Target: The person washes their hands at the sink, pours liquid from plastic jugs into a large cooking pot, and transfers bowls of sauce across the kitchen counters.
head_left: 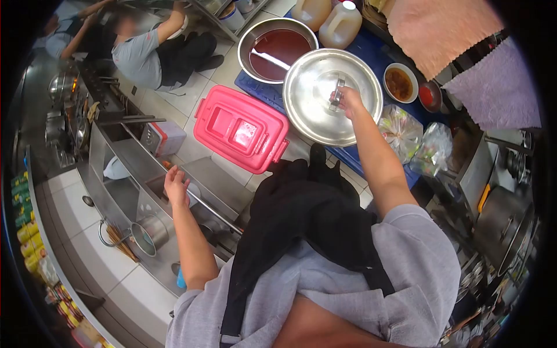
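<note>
My right hand (349, 102) grips the handle of a large round steel pot lid (316, 119), fingers wrapped round the metal loop. The lid's left edge overlaps a steel pot (246, 40) of dark red-brown liquid, in which a white-handled utensil (268, 58) rests. What lies beneath the lid is hidden. My left hand (176, 185) is raised over the steel counter with its fingers apart, holding nothing. Between the two hands, further forward, sits a red plastic tub with a lid (214, 145).
Plastic jugs (341, 26) stand behind the pot on a blue platform (355, 155). To the right are a bowl of brown food (400, 82) and clear plastic bags (400, 132). A co-worker (139, 55) crouches at far left. A steel shelf unit (130, 168) borders my left side.
</note>
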{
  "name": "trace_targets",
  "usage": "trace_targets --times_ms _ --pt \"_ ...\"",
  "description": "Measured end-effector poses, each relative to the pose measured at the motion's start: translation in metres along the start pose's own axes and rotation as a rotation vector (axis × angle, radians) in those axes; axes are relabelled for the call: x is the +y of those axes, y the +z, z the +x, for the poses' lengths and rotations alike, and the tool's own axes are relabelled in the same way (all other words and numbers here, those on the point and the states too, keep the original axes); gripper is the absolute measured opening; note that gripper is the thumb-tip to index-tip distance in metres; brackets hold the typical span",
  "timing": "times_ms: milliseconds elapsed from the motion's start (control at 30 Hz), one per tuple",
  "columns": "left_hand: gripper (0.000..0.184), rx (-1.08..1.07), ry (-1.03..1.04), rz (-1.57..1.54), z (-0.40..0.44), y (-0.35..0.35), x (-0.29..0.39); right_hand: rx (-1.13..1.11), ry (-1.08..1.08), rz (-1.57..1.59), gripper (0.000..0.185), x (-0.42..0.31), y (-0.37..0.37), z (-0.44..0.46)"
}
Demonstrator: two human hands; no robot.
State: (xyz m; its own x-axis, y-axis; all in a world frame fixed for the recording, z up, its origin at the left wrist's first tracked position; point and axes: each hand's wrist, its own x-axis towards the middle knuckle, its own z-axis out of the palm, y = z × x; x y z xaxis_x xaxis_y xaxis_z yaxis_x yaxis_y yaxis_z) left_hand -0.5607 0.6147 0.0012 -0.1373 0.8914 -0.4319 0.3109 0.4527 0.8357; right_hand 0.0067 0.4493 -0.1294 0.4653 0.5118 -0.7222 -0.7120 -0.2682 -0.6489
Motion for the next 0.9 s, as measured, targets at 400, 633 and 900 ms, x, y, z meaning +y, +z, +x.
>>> trace_targets --times_ms 400,633,900 --pt "0.037 -0.183 0.228 0.086 -0.069 0.052 0.031 -0.543 -0.281 -0.144 0.036 0.007 0.165 -0.149" --pt "0.057 -0.161 0.285 0.396 -0.046 0.043 0.013 -0.653 -0.031 -0.158 0.034 0.088 0.281 -0.163" --pt "0.068 -0.318 0.128 0.490 0.045 0.037 -0.088 -0.552 0.224 -0.367 0.038 0.196 0.356 -0.092"
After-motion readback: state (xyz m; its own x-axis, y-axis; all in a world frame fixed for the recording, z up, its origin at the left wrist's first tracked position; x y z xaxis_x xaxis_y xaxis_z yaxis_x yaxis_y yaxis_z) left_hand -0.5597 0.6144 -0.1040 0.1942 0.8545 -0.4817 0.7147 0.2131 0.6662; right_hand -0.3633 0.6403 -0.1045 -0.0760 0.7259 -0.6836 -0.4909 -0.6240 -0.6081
